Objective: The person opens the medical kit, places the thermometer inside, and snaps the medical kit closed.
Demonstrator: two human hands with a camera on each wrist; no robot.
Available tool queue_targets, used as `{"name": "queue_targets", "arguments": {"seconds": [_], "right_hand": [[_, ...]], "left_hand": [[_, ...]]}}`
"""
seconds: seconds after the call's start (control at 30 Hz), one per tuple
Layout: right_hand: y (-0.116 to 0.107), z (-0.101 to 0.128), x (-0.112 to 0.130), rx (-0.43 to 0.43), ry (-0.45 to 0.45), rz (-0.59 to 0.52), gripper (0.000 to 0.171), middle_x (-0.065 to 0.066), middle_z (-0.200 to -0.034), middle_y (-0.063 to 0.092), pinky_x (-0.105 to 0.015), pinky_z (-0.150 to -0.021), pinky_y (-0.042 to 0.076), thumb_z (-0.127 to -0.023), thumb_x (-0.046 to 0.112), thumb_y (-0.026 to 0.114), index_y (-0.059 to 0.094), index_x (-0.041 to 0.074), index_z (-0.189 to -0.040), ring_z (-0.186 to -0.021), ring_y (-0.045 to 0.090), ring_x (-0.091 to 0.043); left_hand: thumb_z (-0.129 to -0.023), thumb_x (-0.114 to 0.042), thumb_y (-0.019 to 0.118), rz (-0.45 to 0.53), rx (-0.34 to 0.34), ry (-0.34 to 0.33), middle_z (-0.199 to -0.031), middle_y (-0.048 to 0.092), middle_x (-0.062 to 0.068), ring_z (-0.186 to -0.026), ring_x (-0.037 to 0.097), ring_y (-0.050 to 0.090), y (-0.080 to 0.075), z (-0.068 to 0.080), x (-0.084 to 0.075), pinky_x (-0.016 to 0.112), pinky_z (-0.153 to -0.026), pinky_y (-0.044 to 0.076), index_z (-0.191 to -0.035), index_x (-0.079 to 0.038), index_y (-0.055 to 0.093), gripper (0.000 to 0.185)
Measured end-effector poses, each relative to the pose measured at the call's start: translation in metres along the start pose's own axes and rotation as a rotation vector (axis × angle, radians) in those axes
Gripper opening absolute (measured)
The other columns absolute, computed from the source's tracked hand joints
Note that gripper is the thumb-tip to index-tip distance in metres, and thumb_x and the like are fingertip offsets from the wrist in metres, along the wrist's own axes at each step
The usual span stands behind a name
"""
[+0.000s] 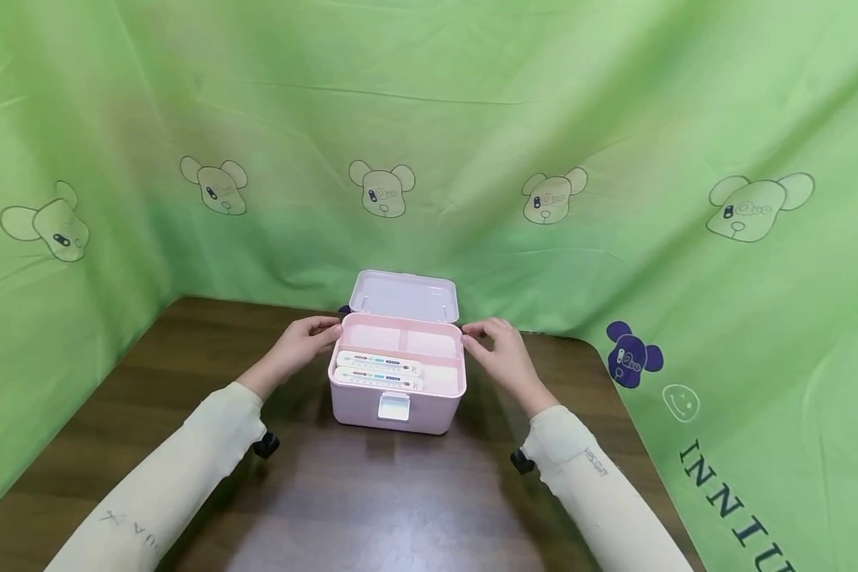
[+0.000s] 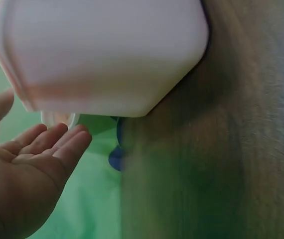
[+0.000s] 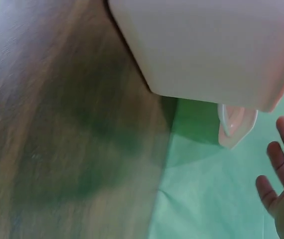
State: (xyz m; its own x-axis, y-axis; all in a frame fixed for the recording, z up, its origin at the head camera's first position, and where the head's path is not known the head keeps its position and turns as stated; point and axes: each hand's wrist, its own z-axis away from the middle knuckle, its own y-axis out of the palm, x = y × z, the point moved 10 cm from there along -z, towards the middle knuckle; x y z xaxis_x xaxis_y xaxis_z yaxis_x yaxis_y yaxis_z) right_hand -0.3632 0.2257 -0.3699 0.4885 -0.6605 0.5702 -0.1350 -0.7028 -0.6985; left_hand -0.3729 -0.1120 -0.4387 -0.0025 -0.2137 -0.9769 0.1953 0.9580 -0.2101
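Note:
A pink plastic box stands on the dark wooden table, its lid swung up at the back. Inside lie two white oblong packs with coloured print. My left hand is at the box's left rear corner, fingers fairly straight, near or touching the rim. My right hand mirrors it at the right rear corner. In the left wrist view the left hand is open beside the box's wall, holding nothing. The right wrist view shows straight fingers beside the box.
Green cloth printed with bear heads hangs behind and at both sides of the table. A purple bear print shows at the right. A small dark blue object lies behind the box. Bare tabletop stretches in front of the box.

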Motion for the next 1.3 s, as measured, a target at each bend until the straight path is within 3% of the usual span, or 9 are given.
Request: {"name": "queue_targets", "arguments": {"seconds": [0.1,0.37,0.57,0.83,1.13,1.3], "right_hand": [[0.001,-0.001,-0.008,0.013,0.081,-0.052,0.029,-0.012,-0.108,0.070,-0.047,-0.094,0.052,-0.098,0.024,0.071,0.074,0.004,-0.118,-0.107,0.062,-0.030],[0.019,-0.006,-0.035,0.025,0.272,-0.243,0.040,-0.017,-0.122,0.068,-0.042,-0.098,0.051,-0.099,0.026,0.069,0.067,0.002,-0.132,-0.112,0.062,-0.030],[0.026,-0.009,-0.040,0.053,0.323,-0.258,0.046,-0.022,-0.127,0.066,-0.044,-0.103,0.049,-0.100,0.023,0.067,0.060,-0.004,-0.137,-0.118,0.060,-0.033],[0.036,-0.010,-0.046,0.108,0.423,-0.408,0.049,-0.026,-0.137,0.060,-0.045,-0.110,0.046,-0.101,0.018,0.066,0.055,-0.007,-0.141,-0.130,0.056,-0.036],[0.052,-0.011,-0.054,0.227,0.483,-0.563,0.057,-0.021,-0.158,0.044,-0.059,-0.117,0.034,-0.105,0.021,0.057,0.040,-0.001,-0.155,-0.144,0.043,-0.037],[0.057,-0.011,-0.053,0.226,0.479,-0.629,0.056,-0.019,-0.159,0.042,-0.061,-0.117,0.032,-0.105,0.018,0.055,0.039,0.003,-0.157,-0.142,0.043,-0.035]], "left_hand": [[-0.105,-0.030,0.060,0.047,0.020,-0.013,-0.149,0.049,0.030,-0.133,0.043,0.055,0.003,-0.006,-0.002,0.049,-0.110,0.047,-0.151,0.009,0.041,0.063],[-0.106,-0.020,0.056,-0.002,0.068,-0.067,-0.156,0.039,0.031,-0.141,0.040,0.046,0.010,-0.027,-0.004,0.044,-0.115,0.043,-0.155,0.010,0.032,0.063],[-0.107,-0.020,0.055,-0.013,0.098,-0.060,-0.159,0.037,0.027,-0.145,0.038,0.042,0.012,-0.030,-0.009,0.046,-0.117,0.040,-0.157,0.007,0.030,0.062],[-0.109,-0.020,0.051,-0.036,0.153,-0.037,-0.162,0.035,0.024,-0.148,0.037,0.037,0.016,-0.027,-0.013,0.048,-0.120,0.036,-0.160,0.004,0.026,0.062],[-0.108,-0.021,0.051,-0.016,0.139,-0.012,-0.165,0.030,0.022,-0.152,0.037,0.028,0.016,-0.029,-0.011,0.050,-0.123,0.028,-0.160,0.003,0.024,0.064],[-0.109,-0.020,0.050,0.046,0.135,-0.019,-0.166,0.028,0.021,-0.153,0.036,0.028,0.018,-0.030,-0.005,0.049,-0.124,0.028,-0.161,0.002,0.023,0.063]]}}
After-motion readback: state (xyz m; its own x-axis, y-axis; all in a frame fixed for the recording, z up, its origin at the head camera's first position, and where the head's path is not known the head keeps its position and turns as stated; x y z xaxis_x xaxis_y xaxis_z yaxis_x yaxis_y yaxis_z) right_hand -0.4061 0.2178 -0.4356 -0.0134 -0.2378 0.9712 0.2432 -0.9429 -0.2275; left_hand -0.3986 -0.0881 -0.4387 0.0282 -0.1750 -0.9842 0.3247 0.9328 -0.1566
